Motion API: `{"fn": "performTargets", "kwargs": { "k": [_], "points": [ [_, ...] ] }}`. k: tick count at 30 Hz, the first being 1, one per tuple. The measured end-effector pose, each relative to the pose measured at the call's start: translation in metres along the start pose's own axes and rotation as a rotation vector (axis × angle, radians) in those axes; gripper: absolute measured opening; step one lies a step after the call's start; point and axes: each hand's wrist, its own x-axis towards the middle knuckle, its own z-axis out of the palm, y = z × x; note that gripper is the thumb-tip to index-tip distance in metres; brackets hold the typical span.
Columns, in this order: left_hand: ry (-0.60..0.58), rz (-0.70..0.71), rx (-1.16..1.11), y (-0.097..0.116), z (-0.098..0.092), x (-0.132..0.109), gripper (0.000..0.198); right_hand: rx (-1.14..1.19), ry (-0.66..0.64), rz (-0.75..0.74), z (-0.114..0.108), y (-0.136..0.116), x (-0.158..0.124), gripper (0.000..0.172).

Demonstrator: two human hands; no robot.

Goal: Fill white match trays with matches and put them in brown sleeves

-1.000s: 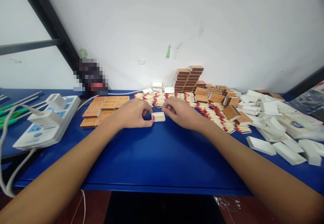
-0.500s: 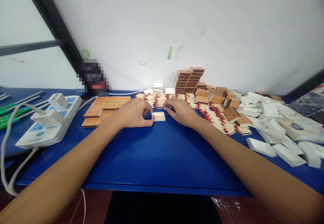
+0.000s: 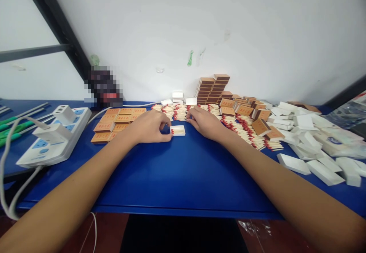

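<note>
My left hand (image 3: pixel 153 126) grips the left end of a small white matchbox tray (image 3: pixel 181 133) between thumb and fingers. Inside the tray lie some matches (image 3: pixel 177 132), their red heads toward my thumb. My right hand (image 3: pixel 203 121) is beyond and to the right of the tray, at the near edge of a long row of loose matches (image 3: pixel 180 112). Its fingers are curled together, and whatever is between the fingertips is too small to make out.
Filled-looking orange matchboxes (image 3: pixel 103 126) stand left of my left hand. Taller stacks of matchboxes (image 3: pixel 213 89) rise by the wall, others lean at right. White trays (image 3: pixel 294 163) are heaped far right. A white power strip (image 3: pixel 73 138) with cables lies left.
My right hand has shifted slightly right, away from the tray, to the loose matches. More matches show in the tray. My left hand keeps its grip.
</note>
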Motion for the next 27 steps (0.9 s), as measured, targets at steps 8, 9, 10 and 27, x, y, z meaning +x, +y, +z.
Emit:
{"fn": "performTargets", "kwargs": {
  "k": [8,9,10,27],
  "points": [
    [0.002,0.011,0.014,0.0,0.001,0.0,0.025,0.041,0.008,-0.011,0.004,0.004,0.001,0.012],
    [0.002,0.01,0.013,0.0,0.0,0.0,0.025,0.053,0.011,-0.014,0.004,0.004,0.001,0.012],
    [0.004,0.009,0.011,0.0,0.0,0.0,0.025,0.066,0.015,-0.018,0.004,0.005,0.0,0.012],
    [0.002,-0.007,0.011,0.0,0.0,0.0,0.026,0.024,-0.012,-0.022,-0.013,-0.013,-0.006,0.013]
  ]
}}
